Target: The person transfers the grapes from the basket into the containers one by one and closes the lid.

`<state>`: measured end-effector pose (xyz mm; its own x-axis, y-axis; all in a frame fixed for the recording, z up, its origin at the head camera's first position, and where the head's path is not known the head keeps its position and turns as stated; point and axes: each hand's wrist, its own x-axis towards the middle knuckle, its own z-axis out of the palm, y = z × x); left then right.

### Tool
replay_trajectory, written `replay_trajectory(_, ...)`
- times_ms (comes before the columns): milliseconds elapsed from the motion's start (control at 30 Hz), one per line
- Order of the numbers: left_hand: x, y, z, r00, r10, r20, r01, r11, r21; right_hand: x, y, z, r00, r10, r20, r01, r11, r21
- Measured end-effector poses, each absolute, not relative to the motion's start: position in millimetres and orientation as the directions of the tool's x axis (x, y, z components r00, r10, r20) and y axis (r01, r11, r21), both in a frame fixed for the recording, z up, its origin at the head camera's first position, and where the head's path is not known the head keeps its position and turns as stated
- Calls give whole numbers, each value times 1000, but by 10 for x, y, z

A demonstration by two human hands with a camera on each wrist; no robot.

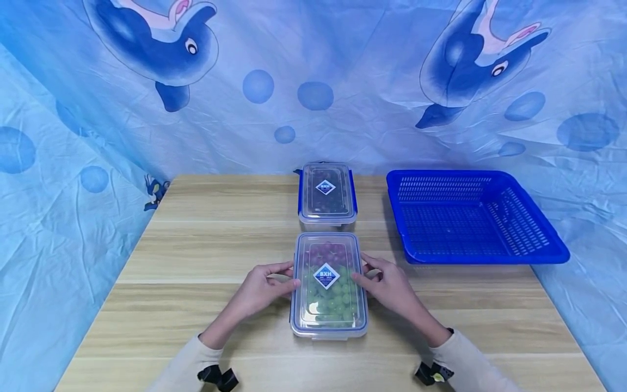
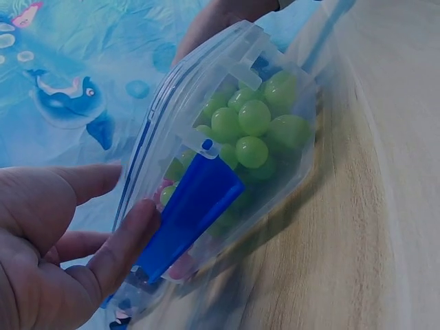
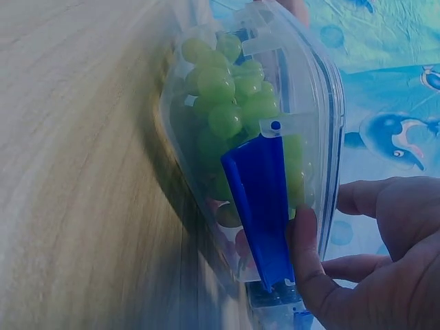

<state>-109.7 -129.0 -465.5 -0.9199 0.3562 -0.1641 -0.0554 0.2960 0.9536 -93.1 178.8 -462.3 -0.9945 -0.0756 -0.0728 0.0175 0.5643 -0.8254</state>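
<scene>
A clear food container (image 1: 329, 321) with a blue-lined lid stands on the table, long side running away from me. Green grapes (image 1: 333, 302) fill its near part and dark red grapes (image 1: 325, 253) its far part. My left hand (image 1: 269, 286) grips its left side, thumb at the lid's edge and a fingertip against a blue side clip (image 2: 196, 206). Opposite, my right hand (image 1: 387, 283) holds the right side the same way, a finger on that side's blue clip (image 3: 260, 199). Both clips slant outward from the lid.
Just behind stands a second lidded container (image 1: 328, 209) with dark contents and blue side clips. To its right is a blue perforated plastic basket (image 1: 406, 234). Blue dolphin-print cloth (image 1: 313, 136) hangs behind the wooden table (image 1: 206, 234) and along its sides.
</scene>
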Motion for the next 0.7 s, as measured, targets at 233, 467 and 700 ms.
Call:
replay_trajectory(233,-1119,-1237,-4664,-931,312,-187,-99,279,955,-908,1765,-4633,-988,-72,-135,84,485,-871)
replay_trajectory(467,-1194,-1211,-4707,-901,330,-282,-221,211,952,-972,1775,-4677,-975,-81,-208,165,361,-918)
replay_trajectory(700,-1232,-1219,-4683,-888,344,-306,-232,241,943,-979,1784,-4683,-964,-99,-246,202,329,-922)
